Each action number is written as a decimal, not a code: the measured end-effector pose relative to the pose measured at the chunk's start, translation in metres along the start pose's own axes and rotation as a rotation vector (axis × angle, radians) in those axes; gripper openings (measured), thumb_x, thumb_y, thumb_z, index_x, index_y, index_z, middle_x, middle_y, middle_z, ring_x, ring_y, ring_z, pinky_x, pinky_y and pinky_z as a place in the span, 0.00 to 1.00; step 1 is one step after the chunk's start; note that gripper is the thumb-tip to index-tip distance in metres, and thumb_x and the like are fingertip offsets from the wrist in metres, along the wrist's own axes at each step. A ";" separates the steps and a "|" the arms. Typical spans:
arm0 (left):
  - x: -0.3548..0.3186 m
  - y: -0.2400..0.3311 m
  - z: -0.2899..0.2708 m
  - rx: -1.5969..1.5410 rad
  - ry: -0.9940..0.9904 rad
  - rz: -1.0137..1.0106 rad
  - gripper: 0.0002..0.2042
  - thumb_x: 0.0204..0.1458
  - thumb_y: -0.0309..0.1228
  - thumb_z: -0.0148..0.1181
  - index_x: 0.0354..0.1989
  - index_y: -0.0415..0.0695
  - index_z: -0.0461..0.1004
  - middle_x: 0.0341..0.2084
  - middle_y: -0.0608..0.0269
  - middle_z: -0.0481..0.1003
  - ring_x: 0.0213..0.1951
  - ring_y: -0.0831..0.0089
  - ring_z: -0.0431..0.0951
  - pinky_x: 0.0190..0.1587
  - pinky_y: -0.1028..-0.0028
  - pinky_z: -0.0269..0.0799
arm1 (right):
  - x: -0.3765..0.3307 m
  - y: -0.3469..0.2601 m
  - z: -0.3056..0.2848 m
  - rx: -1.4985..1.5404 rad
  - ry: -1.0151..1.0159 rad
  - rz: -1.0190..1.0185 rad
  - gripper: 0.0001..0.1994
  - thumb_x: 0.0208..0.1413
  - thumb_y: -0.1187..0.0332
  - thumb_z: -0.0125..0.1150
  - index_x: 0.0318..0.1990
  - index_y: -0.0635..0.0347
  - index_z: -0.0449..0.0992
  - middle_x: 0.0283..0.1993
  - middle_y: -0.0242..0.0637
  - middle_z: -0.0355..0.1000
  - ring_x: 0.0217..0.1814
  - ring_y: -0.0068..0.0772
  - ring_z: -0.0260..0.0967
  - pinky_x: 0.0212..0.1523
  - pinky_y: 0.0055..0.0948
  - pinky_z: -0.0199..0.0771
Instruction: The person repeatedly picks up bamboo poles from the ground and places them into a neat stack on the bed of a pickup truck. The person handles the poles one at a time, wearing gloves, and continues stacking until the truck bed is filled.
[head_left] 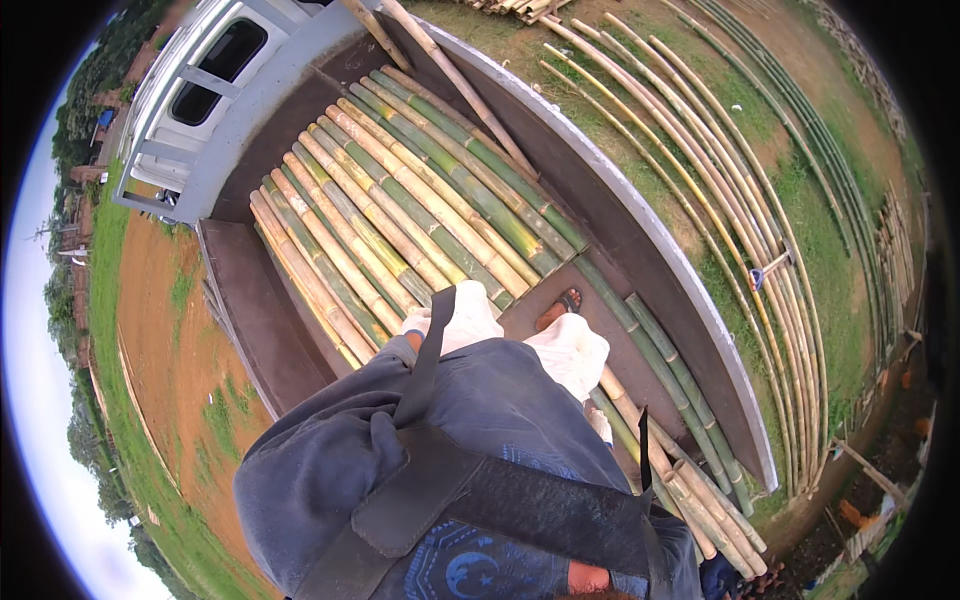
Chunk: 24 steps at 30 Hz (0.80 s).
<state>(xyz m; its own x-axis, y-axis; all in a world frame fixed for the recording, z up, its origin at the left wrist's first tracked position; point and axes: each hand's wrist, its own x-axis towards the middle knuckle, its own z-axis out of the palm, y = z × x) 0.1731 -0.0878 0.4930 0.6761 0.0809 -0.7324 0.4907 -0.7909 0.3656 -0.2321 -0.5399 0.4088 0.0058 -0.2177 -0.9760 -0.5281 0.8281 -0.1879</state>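
Observation:
Bamboo poles [400, 215], green and yellow, lie side by side on the truck bed under and ahead of me. My left hand [416, 322], in a white glove, is at the near left ends of these poles, partly covered by my sleeve and trousers. My right hand [601, 424], also white-gloved, is low beside my right leg, next to a second group of bamboo poles [690, 500] stretching toward the rear. The fingers of both hands are hidden, so their grip does not show.
The truck's side wall [680, 235] curves along the right, with two poles [460, 85] leaning across the front corner. My sandalled foot [560, 306] stands on the bed. The white cab [205, 90] is ahead. More long poles [740, 200] lie on the grass outside.

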 end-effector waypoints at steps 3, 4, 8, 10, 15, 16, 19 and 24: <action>0.009 0.076 -0.041 -0.118 0.299 0.136 0.27 0.59 0.46 0.68 0.62 0.43 0.83 0.59 0.45 0.84 0.63 0.52 0.83 0.64 0.63 0.77 | 0.040 -0.120 0.063 -0.215 -0.074 -0.258 0.20 0.69 0.53 0.63 0.61 0.52 0.77 0.48 0.31 0.78 0.48 0.36 0.79 0.48 0.44 0.80; 0.015 0.103 -0.060 0.037 0.423 0.189 0.27 0.59 0.47 0.68 0.62 0.43 0.83 0.57 0.46 0.85 0.62 0.53 0.84 0.63 0.63 0.78 | 0.053 -0.165 0.087 -0.344 -0.089 -0.375 0.21 0.68 0.53 0.64 0.62 0.53 0.78 0.50 0.31 0.77 0.49 0.37 0.79 0.48 0.43 0.80; 0.040 0.185 -0.128 -0.049 0.547 0.241 0.24 0.65 0.42 0.61 0.65 0.42 0.82 0.58 0.47 0.85 0.59 0.55 0.86 0.64 0.63 0.78 | 0.087 -0.318 0.216 -0.956 0.192 -0.951 0.28 0.66 0.51 0.66 0.67 0.57 0.76 0.60 0.53 0.76 0.55 0.59 0.80 0.53 0.50 0.82; 0.066 0.208 -0.162 -0.127 0.449 0.191 0.26 0.65 0.42 0.63 0.66 0.39 0.80 0.59 0.46 0.84 0.62 0.57 0.84 0.67 0.64 0.76 | 0.081 -0.375 0.283 -1.240 0.418 -1.070 0.30 0.64 0.50 0.68 0.68 0.58 0.75 0.59 0.60 0.76 0.58 0.68 0.77 0.57 0.59 0.80; 0.223 0.265 -0.240 -0.130 0.298 0.311 0.26 0.64 0.42 0.63 0.67 0.40 0.79 0.60 0.48 0.84 0.63 0.58 0.84 0.69 0.65 0.75 | 0.069 -0.478 0.477 -1.330 0.372 -1.343 0.30 0.64 0.48 0.68 0.66 0.58 0.77 0.58 0.58 0.74 0.58 0.68 0.75 0.57 0.60 0.79; 0.271 0.283 -0.257 -0.116 0.261 0.318 0.26 0.65 0.42 0.63 0.67 0.40 0.79 0.60 0.48 0.84 0.63 0.57 0.83 0.69 0.65 0.75 | 0.074 -0.499 0.525 -1.341 0.397 -1.382 0.29 0.65 0.48 0.67 0.65 0.58 0.77 0.57 0.57 0.74 0.58 0.68 0.75 0.57 0.59 0.79; 0.421 0.340 -0.312 -0.016 0.192 0.404 0.28 0.63 0.45 0.67 0.67 0.40 0.79 0.62 0.47 0.83 0.64 0.58 0.83 0.68 0.63 0.76 | 0.091 -0.530 0.624 -1.378 0.443 -1.458 0.25 0.68 0.49 0.64 0.62 0.59 0.79 0.55 0.55 0.75 0.57 0.65 0.75 0.55 0.58 0.79; 0.670 0.482 -0.414 -0.015 0.335 0.471 0.39 0.64 0.50 0.70 0.76 0.34 0.68 0.67 0.42 0.77 0.69 0.56 0.78 0.71 0.64 0.72 | 0.111 -0.537 0.732 -1.353 0.454 -1.422 0.22 0.73 0.52 0.60 0.61 0.60 0.79 0.53 0.54 0.76 0.54 0.61 0.78 0.54 0.55 0.80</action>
<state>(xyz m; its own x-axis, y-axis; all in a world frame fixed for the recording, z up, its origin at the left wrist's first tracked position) 1.0900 -0.1633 0.4164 0.9594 -0.0885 -0.2678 0.1008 -0.7793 0.6184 0.6743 -0.6306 0.3212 0.8546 -0.5092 -0.1017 -0.5173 -0.8179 -0.2518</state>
